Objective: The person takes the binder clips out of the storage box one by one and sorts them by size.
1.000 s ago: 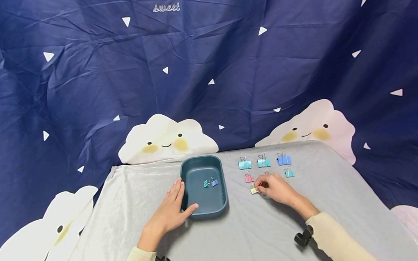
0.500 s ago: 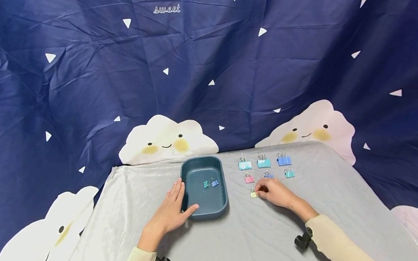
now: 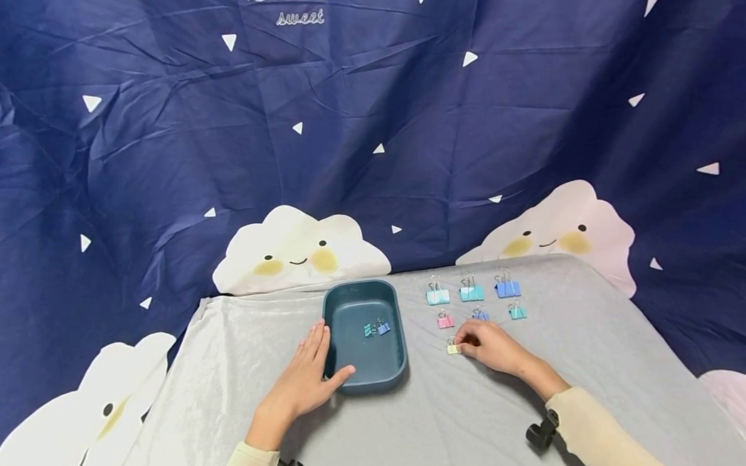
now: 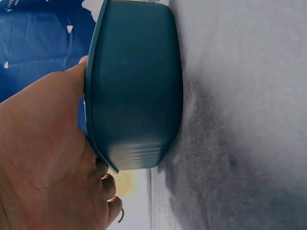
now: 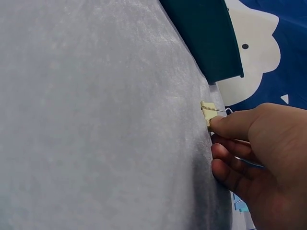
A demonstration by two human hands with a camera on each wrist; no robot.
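My right hand (image 3: 492, 347) pinches a small pale yellow binder clip (image 5: 208, 111) by its side, between thumb and fingertip. The clip stands on the grey cloth, its wire handles pointing away from me. Just behind it are a pink binder clip (image 3: 445, 321), a small blue binder clip (image 3: 480, 315) partly covered by my fingers, and a small teal binder clip (image 3: 517, 312). My left hand (image 3: 301, 380) rests against the left side of a dark teal bin (image 3: 368, 386), fingers straight along its rim and thumb over the near corner.
Inside the bin lie a small green binder clip (image 3: 369, 330) and a small blue one. Farther back stand larger binder clips in a row: light blue (image 3: 437, 297), turquoise (image 3: 471, 293) and blue (image 3: 507, 289). A dark blue curtain (image 3: 366, 119) hangs behind the table.
My right hand has come slightly toward me with the yellow clip, which now stands straighter. The small blue clip behind my fingers shows more. The left hand stays put on the bin.
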